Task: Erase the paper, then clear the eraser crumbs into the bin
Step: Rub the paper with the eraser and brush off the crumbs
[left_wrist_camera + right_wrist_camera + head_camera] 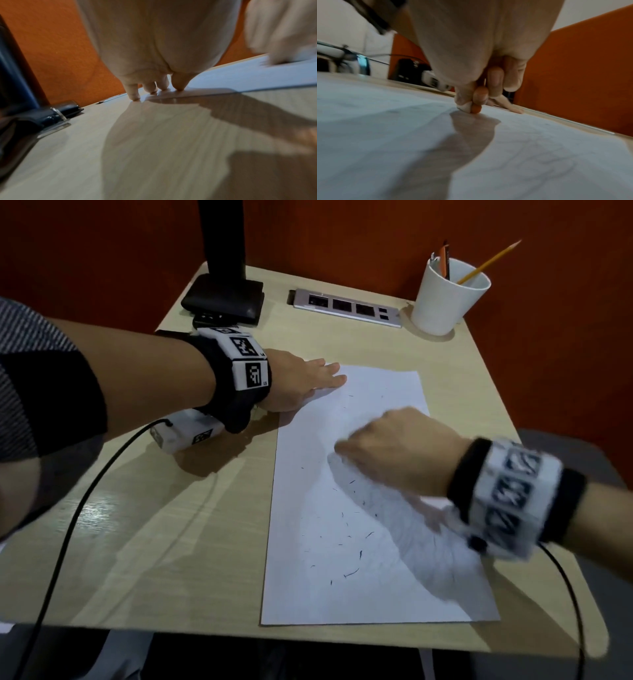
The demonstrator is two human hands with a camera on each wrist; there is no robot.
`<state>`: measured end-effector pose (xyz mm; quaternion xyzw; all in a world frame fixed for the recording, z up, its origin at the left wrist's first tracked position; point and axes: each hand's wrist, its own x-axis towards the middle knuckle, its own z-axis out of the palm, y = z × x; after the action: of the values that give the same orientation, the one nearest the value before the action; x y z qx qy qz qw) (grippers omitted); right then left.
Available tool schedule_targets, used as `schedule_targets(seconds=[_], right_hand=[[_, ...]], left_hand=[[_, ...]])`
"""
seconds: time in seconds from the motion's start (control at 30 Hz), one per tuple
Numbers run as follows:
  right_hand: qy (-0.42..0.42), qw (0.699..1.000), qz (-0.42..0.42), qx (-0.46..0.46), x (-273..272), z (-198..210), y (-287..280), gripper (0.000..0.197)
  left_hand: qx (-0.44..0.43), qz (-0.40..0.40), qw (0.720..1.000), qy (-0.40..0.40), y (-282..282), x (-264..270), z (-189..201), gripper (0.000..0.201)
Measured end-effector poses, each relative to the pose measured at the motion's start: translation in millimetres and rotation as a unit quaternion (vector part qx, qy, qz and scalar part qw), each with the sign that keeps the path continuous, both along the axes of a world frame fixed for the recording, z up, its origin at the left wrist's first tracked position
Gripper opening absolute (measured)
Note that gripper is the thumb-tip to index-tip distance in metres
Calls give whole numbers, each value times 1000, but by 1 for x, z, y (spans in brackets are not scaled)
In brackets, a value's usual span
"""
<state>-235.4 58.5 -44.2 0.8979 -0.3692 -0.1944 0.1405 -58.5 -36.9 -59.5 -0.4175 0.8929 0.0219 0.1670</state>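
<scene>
A white sheet of paper (346, 542) lies on the light wooden desk (171, 542), with dark eraser crumbs (351, 572) scattered over its lower half and faint pencil marks left. My left hand (301, 381) lies flat with straight fingers on the paper's top-left corner (197, 90), holding it down. My right hand (394, 450), blurred by motion, pinches a small white eraser (464, 107) between thumb and fingers and presses it on the middle of the paper (539, 155).
A white cup (445, 296) with pencils stands at the back right on a round coaster. A silver socket strip (346, 307) is set into the desk's back edge, beside a black lamp base (224, 297). Cables run over the desk's left and right front.
</scene>
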Motion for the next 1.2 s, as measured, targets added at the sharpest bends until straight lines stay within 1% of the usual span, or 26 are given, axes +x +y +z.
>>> schedule_targets(seconds=[0.1,0.17,0.23,0.3,0.37,0.43,0.5,0.6,0.7,0.77,0.83,0.87,0.9,0.93,0.97,1.0,1.07,1.13,1.17,1.2], right_hand=[[-1,996,65,60,-13,4,51,20],[10,994,77,80,-22,13,54,20],[12,998,48,50,-17,25,35,15],[19,999,10,-24,-9,30,-5,13],[14,998,-18,-66,0,30,-41,12],[15,997,-39,-70,4,22,-62,18],[11,998,-43,-50,2,12,-68,15],[-8,999,-36,-29,-2,5,-43,20],[-18,1000,1,-16,-10,-1,17,17],[-18,999,15,31,-14,0,60,16],[-33,996,34,76,-25,1,79,17],[-31,995,36,83,-28,6,81,17],[-17,996,28,80,-28,13,75,19],[9,997,3,70,-22,20,64,22],[11,999,-20,35,-17,24,46,22],[-11,999,-34,-10,-12,25,22,19],[-23,996,-66,-55,-2,24,-25,12],[-19,995,-84,-53,5,16,-55,22],[-21,996,-80,-46,5,10,-62,24],[-16,996,-75,-42,6,6,-61,22]], left_hand=[[-5,-8,1000,2,1,0,1,53],[1,-4,1000,12,-3,0,3,54],[6,12,1000,21,-5,-1,5,53],[8,22,999,24,-3,-5,9,50],[0,33,999,23,0,-10,11,47],[-9,32,999,24,0,-13,11,47],[-4,31,999,24,-2,-12,7,46],[2,17,1000,22,0,-12,2,47],[-11,4,1000,13,2,-14,2,48],[-22,-1,1000,2,3,-16,2,48],[-17,3,1000,5,1,-16,4,46],[-16,5,1000,10,-1,-15,5,44],[-17,8,1000,14,-3,-14,5,41],[-15,12,1000,20,-4,-13,6,40],[-13,17,999,25,-5,-13,6,40],[-5,24,999,25,-3,-13,7,42],[2,21,1000,20,1,-15,7,46],[-17,-1,1000,8,3,-17,9,46],[-22,-9,1000,3,2,-17,7,46],[-26,-13,1000,-11,1,-16,5,46]])
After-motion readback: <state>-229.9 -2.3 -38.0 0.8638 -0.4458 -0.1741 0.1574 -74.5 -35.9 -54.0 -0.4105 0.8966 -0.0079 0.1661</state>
